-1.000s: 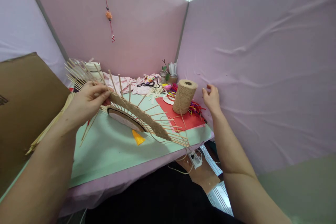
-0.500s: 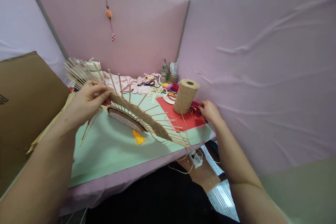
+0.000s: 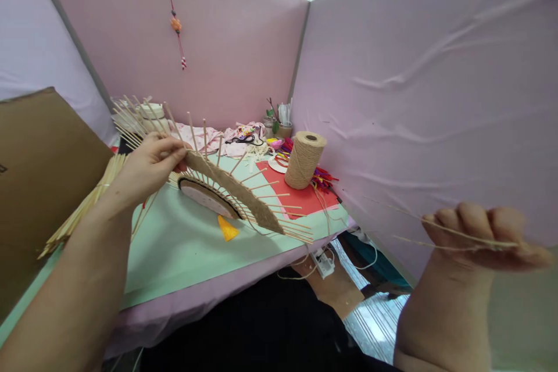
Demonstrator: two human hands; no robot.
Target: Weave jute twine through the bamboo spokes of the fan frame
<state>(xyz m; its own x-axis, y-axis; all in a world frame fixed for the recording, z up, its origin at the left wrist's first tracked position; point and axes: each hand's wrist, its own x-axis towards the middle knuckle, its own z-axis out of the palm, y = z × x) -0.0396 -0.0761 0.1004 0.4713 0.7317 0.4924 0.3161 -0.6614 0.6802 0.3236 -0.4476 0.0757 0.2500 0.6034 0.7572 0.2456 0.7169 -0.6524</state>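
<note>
Twine spool (image 3: 305, 160) stands on paper sheet (image 3: 305, 202), on table (image 3: 183, 250). Left of spool: woven stick frame (image 3: 231, 192); stick bundle (image 3: 82, 209) farther left. Behind spool: cup (image 3: 284, 127); twine strand (image 3: 392, 209) runs right and forward of spool.

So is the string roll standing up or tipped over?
Standing up. The roll sits on its flat end on the red paper, with its hole facing up.

Two bare forearms, unsleeved as far as the frame shows, left hand (image 3: 150, 165) bare, right hand (image 3: 483, 232) bare and slightly blurred, black garment (image 3: 261, 331) over the lap (too dark to show detail)
</note>
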